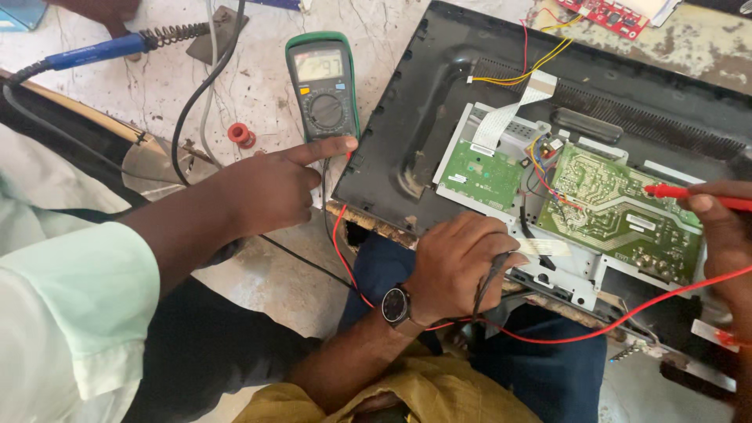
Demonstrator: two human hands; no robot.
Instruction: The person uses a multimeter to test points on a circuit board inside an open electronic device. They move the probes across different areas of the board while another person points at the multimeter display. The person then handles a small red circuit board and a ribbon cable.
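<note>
My left hand [458, 262], with a watch on the wrist, is closed on a black test probe [492, 270] and rests on the metal frame of an opened flat monitor [439, 94]. My right hand [724, 227] grips a red test probe [677, 191] whose tip touches the large green circuit board [619, 207]. A smaller green board [479, 174] lies between my hands. Red and black leads run to a green-cased multimeter [323, 86] on the table. Another person's hand [274, 188], in a pale green sleeve, points a finger at the meter's lower edge.
A blue-handled soldering iron [102, 51] lies at the upper left beside a second hand of someone else. A small red spool [241, 135] sits left of the meter. A red circuit board [611, 12] lies at the top right. The worn table edge [376, 223] runs under the monitor.
</note>
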